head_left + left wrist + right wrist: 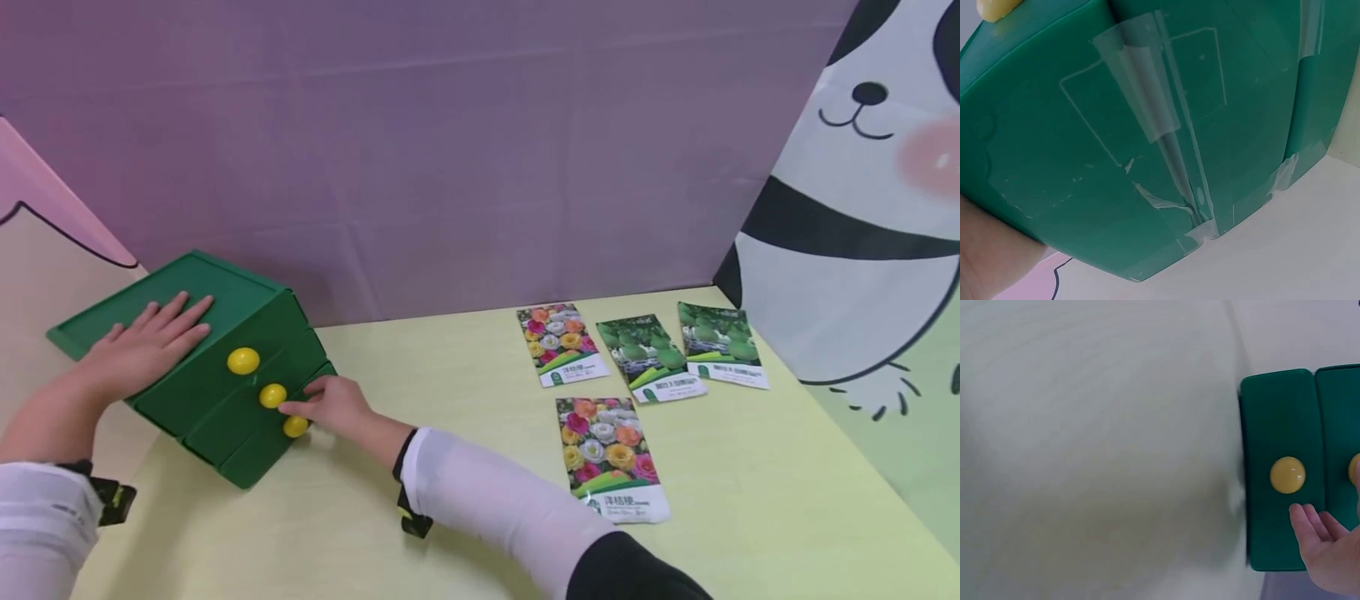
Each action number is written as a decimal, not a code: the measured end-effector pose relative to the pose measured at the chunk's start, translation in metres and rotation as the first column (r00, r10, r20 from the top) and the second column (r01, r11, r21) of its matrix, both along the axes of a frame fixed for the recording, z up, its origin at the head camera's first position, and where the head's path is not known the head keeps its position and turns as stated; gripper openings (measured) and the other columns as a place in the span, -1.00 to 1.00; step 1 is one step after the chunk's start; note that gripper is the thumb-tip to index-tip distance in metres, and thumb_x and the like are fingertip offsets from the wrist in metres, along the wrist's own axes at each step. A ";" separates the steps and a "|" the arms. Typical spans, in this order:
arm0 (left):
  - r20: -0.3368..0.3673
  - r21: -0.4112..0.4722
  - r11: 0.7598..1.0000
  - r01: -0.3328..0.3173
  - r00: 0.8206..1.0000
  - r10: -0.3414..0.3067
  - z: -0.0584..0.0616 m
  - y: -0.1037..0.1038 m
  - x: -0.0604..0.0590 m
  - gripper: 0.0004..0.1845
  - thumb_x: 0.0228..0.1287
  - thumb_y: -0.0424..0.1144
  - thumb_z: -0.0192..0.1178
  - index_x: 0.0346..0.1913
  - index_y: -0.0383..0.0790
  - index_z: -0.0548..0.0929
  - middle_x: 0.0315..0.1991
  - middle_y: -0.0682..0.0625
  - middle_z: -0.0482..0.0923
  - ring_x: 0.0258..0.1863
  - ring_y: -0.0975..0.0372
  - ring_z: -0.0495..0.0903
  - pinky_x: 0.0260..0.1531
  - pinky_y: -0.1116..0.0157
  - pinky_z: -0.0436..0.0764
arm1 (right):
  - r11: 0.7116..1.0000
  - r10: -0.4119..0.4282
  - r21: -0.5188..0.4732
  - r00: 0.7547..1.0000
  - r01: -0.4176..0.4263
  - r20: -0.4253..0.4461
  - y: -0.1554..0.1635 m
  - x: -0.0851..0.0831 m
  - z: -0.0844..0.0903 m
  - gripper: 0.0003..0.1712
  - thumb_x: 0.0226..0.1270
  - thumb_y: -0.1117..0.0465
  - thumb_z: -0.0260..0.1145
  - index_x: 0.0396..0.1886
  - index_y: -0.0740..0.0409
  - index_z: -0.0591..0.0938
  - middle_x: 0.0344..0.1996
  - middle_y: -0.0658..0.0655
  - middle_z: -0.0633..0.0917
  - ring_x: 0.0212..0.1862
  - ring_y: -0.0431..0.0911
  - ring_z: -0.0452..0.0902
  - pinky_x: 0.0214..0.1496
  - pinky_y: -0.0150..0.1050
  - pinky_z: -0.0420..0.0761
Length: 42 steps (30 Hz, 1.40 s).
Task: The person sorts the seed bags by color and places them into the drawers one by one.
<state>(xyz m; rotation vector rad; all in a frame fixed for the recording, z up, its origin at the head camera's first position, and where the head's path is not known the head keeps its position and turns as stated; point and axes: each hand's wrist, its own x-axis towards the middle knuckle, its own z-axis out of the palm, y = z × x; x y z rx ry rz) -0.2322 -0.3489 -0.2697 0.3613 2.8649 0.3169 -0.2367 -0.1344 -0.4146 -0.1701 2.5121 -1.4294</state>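
A green cabinet (pixel 232 287) with stacked drawers stands at the left of the table. Its front carries a top yellow knob (pixel 243 361), a middle yellow knob (pixel 273 396) and a bottom yellow knob (pixel 296 427). My left hand (pixel 150 346) rests flat on the cabinet's top, fingers spread. At the front, my right hand (pixel 337 408) has its thumb at the middle knob. In the right wrist view, the extended fingers (pixel 1310 528) lie just beside the bottom drawer's knob (pixel 1288 475). Clear tape (pixel 1141 87) runs across the cabinet's side in the left wrist view.
Flower seed packets (pixel 611 446) and green-pictured packets (pixel 652 358) lie on the pale yellow table (pixel 442 367), right of the cabinet. A purple cloth wall (pixel 450 167) rises behind. A panda-printed panel (pixel 862 275) borders the right side.
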 end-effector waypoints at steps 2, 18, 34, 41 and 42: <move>0.000 0.000 1.000 0.004 1.000 -0.004 0.000 0.000 0.000 -0.30 0.56 0.15 -0.47 0.52 -0.06 -0.45 0.48 -0.32 -0.63 0.38 -0.38 -0.59 0.20 -0.46 -0.41 | 1.000 0.003 -0.011 1.000 -0.003 0.011 -0.001 0.000 0.004 -0.54 0.05 -0.10 0.51 -0.11 0.04 0.72 -0.33 -0.07 0.71 -0.33 -0.29 0.55 -0.32 -0.44 0.56; -0.011 0.002 1.000 -0.005 1.000 0.005 -0.003 -0.003 -0.002 -0.29 0.54 0.18 -0.47 0.53 -0.03 -0.43 0.49 -0.30 -0.61 0.39 -0.37 -0.57 0.20 -0.47 -0.40 | 0.981 0.009 -0.195 0.998 0.002 0.055 -0.010 0.007 0.024 -0.60 0.15 0.02 0.47 -0.10 0.17 0.72 -0.46 0.01 0.76 -0.40 -0.20 0.69 -0.35 -0.45 0.61; -0.010 -0.010 1.000 -0.006 1.000 0.006 0.000 0.000 -0.001 -0.29 0.55 0.16 -0.47 0.53 -0.06 -0.42 0.49 -0.31 -0.60 0.40 -0.37 -0.56 0.22 -0.46 -0.38 | 0.965 -0.009 -0.261 0.996 0.031 0.085 -0.012 0.009 0.025 -0.62 0.15 0.11 0.48 -0.12 0.26 0.70 -0.49 0.06 0.76 -0.39 -0.13 0.72 -0.31 -0.43 0.65; -0.007 -0.007 1.000 -0.002 1.000 0.002 0.000 0.001 0.000 -0.30 0.55 0.15 -0.47 0.53 -0.06 -0.42 0.49 -0.32 -0.60 0.39 -0.38 -0.56 0.21 -0.46 -0.39 | 0.966 0.000 -0.258 0.996 0.024 0.095 -0.003 0.012 0.022 -0.63 0.14 0.09 0.48 -0.14 0.24 0.71 -0.45 0.04 0.77 -0.39 -0.19 0.71 -0.27 -0.43 0.63; -0.005 -0.004 1.000 -0.002 1.000 0.002 0.000 0.001 0.000 -0.30 0.55 0.16 -0.47 0.53 -0.06 -0.42 0.49 -0.32 -0.60 0.39 -0.38 -0.57 0.21 -0.46 -0.39 | 0.968 0.006 -0.250 0.995 0.018 0.095 0.000 0.012 0.022 -0.63 0.14 0.09 0.48 -0.13 0.23 0.71 -0.44 0.04 0.77 -0.39 -0.19 0.70 -0.26 -0.43 0.63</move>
